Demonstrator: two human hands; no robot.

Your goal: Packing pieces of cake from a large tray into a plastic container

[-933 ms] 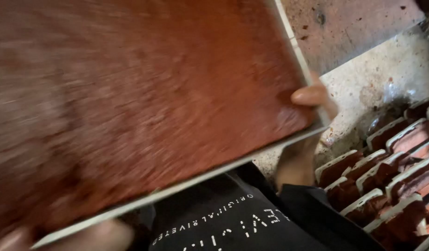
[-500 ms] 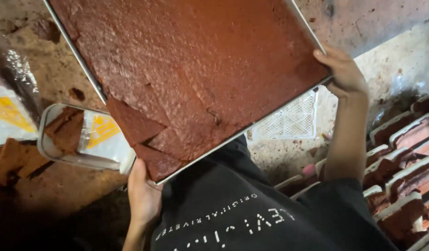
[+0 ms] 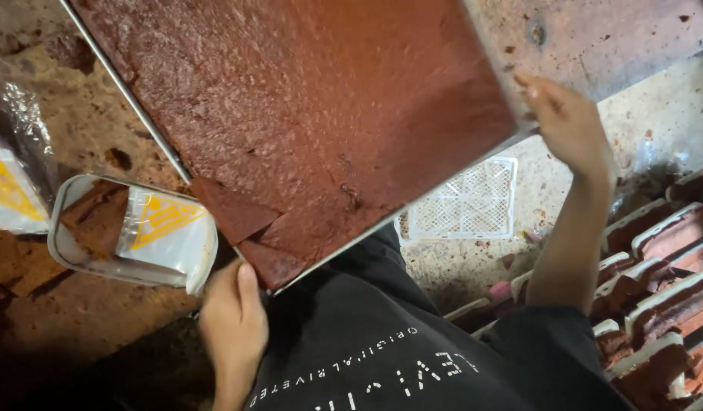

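Above a stained floor [image 3: 85, 129], both hands [image 3: 233, 320] tilt a metal tray [image 3: 306, 129].

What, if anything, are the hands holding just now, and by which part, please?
Both hands hold the metal tray of reddish-brown slab: the left hand grips its near corner, the right hand its right edge.
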